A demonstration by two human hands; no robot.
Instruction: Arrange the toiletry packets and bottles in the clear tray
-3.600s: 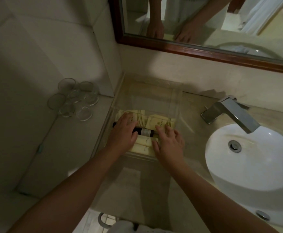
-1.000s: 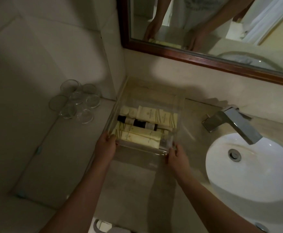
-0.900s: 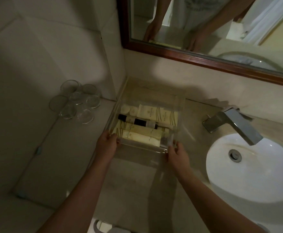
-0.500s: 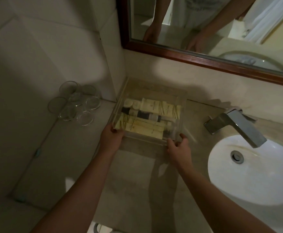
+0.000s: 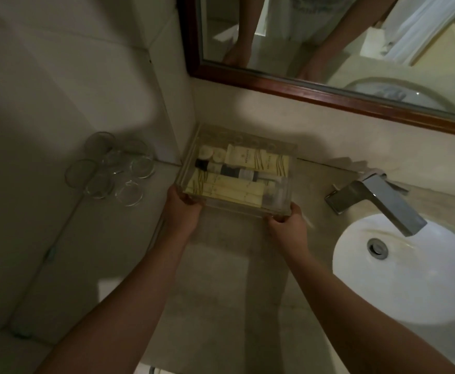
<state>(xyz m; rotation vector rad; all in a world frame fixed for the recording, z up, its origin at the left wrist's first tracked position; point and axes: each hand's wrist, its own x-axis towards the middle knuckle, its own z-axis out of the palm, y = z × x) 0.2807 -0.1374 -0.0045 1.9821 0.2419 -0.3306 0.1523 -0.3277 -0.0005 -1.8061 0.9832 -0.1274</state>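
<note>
The clear tray [image 5: 248,137] sits on the marble counter, pushed into the corner under the mirror. Inside it lie cream toiletry packets [image 5: 234,191] along the front and back, a dark bottle [image 5: 231,171] between them, and small round pale items [image 5: 210,153] at the back left. My left hand [image 5: 183,209] grips the tray's front left corner. At the front right corner, my right hand [image 5: 288,225] holds the tray's edge.
Several upturned drinking glasses [image 5: 113,168] stand on the ledge to the left. A chrome faucet [image 5: 377,201] and a white basin [image 5: 410,271] lie to the right. A wood-framed mirror [image 5: 329,90] hangs above, reflecting a person's arms.
Both hands left the packets inside, took the tray by its front corners and slid it back toward the wall corner.
</note>
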